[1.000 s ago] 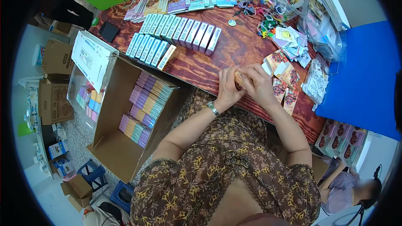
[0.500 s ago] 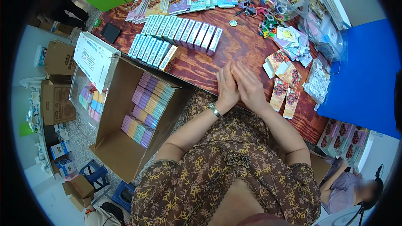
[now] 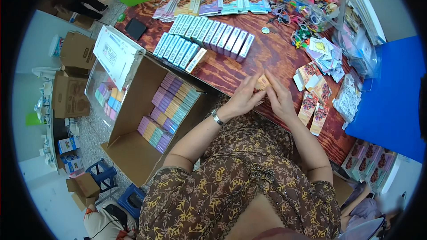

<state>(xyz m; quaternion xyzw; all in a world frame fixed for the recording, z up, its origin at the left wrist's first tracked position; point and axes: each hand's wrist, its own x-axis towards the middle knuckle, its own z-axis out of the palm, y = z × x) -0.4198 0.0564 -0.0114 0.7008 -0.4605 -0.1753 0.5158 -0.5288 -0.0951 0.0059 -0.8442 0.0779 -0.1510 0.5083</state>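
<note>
orange carton (image 3: 262, 82) upright between palms; left hand (image 3: 241, 97), right hand (image 3: 280, 95): grip closed on its sides.

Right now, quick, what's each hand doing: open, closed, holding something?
Left hand: closed against the small orange box, holding its left side.
Right hand: closed against the same box, holding its right side.

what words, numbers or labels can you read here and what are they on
Held orange carton: print too small to read.
Standing boxes in rows: barcodes and print, too small.
White panel, left: print too blurred.
Brown carton, far left: mark too small.
Orange cartons, right: lettering too small.
</note>
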